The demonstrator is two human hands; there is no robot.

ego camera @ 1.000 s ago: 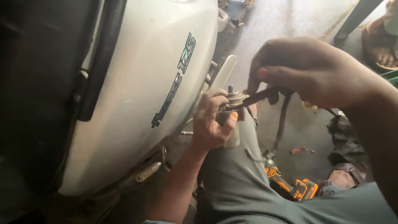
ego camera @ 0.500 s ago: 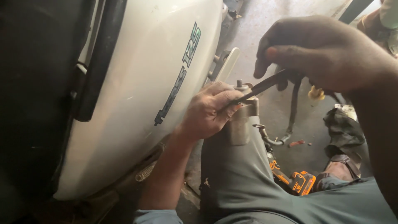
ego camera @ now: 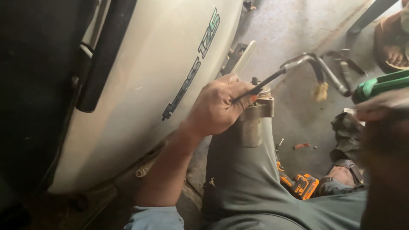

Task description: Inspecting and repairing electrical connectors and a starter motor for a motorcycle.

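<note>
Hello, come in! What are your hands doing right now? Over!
Left hand grips black cable beside metal cylinder. Right hand blurred, at green-handled tool. White scooter panel close alongside.

Slanted green-and-black decal (ego camera: 191, 64) on white side panel (ego camera: 140, 106).

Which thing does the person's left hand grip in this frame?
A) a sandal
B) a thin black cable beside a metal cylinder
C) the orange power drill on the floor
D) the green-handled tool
B: the left hand pinches the thin black cable right beside the metal cylinder, while the orange drill lies untouched on the floor.
</note>
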